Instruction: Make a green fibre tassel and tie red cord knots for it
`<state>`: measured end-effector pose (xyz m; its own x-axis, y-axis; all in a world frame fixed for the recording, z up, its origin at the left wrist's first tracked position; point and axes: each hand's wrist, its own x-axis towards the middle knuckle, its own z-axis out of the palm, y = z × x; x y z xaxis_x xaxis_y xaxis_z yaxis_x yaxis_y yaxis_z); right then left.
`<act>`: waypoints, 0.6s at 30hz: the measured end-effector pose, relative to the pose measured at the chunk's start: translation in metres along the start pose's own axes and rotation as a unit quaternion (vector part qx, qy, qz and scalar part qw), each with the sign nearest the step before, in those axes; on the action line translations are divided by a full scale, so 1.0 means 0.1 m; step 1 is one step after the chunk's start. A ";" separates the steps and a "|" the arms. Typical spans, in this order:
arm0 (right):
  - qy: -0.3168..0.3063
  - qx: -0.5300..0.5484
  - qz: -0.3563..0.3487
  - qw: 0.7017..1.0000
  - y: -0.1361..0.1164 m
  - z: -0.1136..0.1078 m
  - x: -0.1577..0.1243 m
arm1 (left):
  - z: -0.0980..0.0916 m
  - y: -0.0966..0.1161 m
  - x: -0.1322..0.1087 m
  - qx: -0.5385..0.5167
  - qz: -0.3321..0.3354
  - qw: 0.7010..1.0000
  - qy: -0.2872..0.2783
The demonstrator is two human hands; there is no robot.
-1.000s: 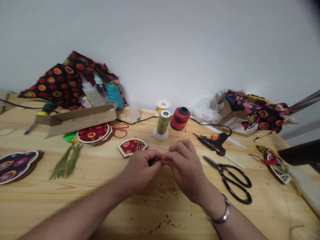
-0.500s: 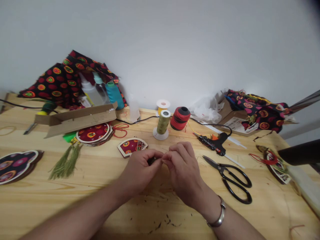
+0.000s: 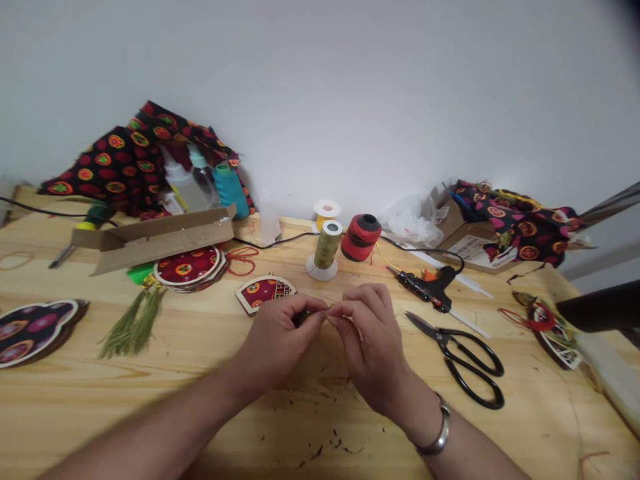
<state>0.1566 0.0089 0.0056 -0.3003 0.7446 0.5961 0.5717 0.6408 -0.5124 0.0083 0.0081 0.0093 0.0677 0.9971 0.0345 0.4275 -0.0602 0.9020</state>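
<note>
Close finger work before the spool [image 3: 328, 247]

I see the left hand [image 3: 281, 335] and right hand [image 3: 371, 340] both pinching a tiny thing [image 3: 330, 305], mostly hidden, just this side of the spool, with the pendant [image 3: 259, 293] to its left, scissors [image 3: 441, 338] right

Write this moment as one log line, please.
left hand: pinched, contents unclear | right hand: pinched close beside left | fan-shaped ornament: beyond left hand | scissors: on table, right of right hand
</note>
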 end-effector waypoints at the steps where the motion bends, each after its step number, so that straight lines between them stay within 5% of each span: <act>1: 0.002 -0.008 0.005 1.000 0.00 0.00 0.00 | 0.00 -0.01 0.00 0.004 0.012 1.000 0.000; 18: -0.058 -0.072 -0.018 0.996 0.03 0.01 -0.01 | 0.04 -0.09 -0.05 0.069 0.115 0.991 -0.006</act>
<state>0.1577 0.0097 0.0029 -0.4044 0.7437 0.5323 0.6599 0.6402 -0.3932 0.0080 0.0037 -0.0010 0.1883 0.9555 0.2268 0.5193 -0.2929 0.8028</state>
